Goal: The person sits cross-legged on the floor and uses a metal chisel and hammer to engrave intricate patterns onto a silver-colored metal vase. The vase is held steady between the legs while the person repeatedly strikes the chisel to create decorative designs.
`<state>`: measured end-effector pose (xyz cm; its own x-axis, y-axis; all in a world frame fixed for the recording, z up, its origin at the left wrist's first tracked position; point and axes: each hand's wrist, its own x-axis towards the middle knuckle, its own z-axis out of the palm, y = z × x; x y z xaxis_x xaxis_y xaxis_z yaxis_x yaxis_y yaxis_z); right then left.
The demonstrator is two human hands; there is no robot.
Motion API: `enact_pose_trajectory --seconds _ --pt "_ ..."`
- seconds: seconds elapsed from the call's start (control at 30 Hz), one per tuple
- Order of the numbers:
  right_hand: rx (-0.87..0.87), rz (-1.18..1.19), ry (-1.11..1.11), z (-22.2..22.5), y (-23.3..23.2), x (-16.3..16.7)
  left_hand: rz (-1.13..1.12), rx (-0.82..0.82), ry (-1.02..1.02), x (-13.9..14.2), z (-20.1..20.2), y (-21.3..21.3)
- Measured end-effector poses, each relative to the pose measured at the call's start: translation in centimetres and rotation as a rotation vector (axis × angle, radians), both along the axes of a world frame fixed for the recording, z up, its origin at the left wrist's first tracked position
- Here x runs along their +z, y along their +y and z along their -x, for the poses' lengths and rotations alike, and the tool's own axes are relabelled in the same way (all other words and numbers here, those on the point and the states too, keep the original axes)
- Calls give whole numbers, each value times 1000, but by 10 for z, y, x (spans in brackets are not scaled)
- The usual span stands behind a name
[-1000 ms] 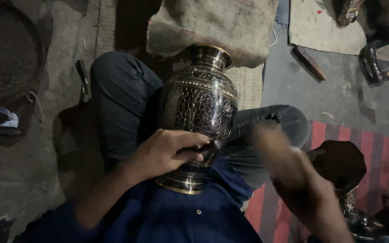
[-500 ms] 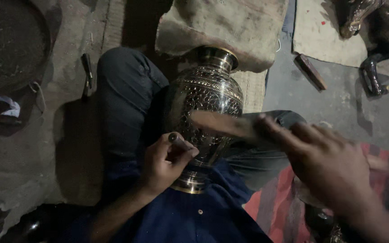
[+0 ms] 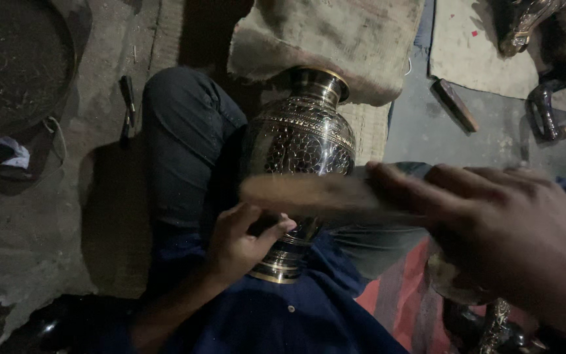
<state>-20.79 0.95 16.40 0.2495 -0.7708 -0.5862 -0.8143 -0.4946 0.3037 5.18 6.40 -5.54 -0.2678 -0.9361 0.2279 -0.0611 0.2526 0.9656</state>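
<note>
Engraved metal vase (image 3: 302, 151): dark body with brass bands and fine leaf pattern, lying tilted in the person's lap between the two knees, mouth pointing far, foot near the dark blue shirt (image 3: 276, 321).

Left hand (image 3: 244, 242): fingers curled around the vase's lower body just above the foot, thumb on top; steadying grip.

Right hand (image 3: 492, 229): large in the near right, fingers closed along a long flat tool (image 3: 309, 193), blurred, probably a brush or stick, lying across the vase's belly. A second ago this hand was lower and off the vase; half a second ago the tool was arriving; now it spans the belly, so a stroke over the surface appears to be under way.

Surroundings: burlap sack (image 3: 335, 39) just beyond the vase mouth; round metal tray (image 3: 14, 65) far left; small dark tool (image 3: 127, 105) on the floor left of the knee; wooden block (image 3: 454, 105) and further brass pieces (image 3: 551, 59) far right.

Room: open floor left; right side crowded by red striped mat (image 3: 401, 295) and metalware.
</note>
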Motion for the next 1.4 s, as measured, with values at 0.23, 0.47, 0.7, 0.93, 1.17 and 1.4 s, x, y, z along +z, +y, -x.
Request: enact_pose_trajectory --seconds 0.23,0.47,0.7,0.93,1.17,1.4 --pt "-317 -41 -191 36 16 -17 -182 -138 -144 8 -2 -13" --pt "-694 -86 -237 58 52 -24 -165 -273 -162 14 0 -28" --pt "-883 205 -1014 73 103 -68 -51 -482 -204 33 2 -49" --pt "-916 307 -775 79 163 -137 -84 -770 -290 58 14 -75" --pt "-938 366 -838 86 205 -191 -84 -887 -399 72 30 -89" --pt "-891 521 -1154 82 208 -181 -120 -930 -460 73 34 -87"
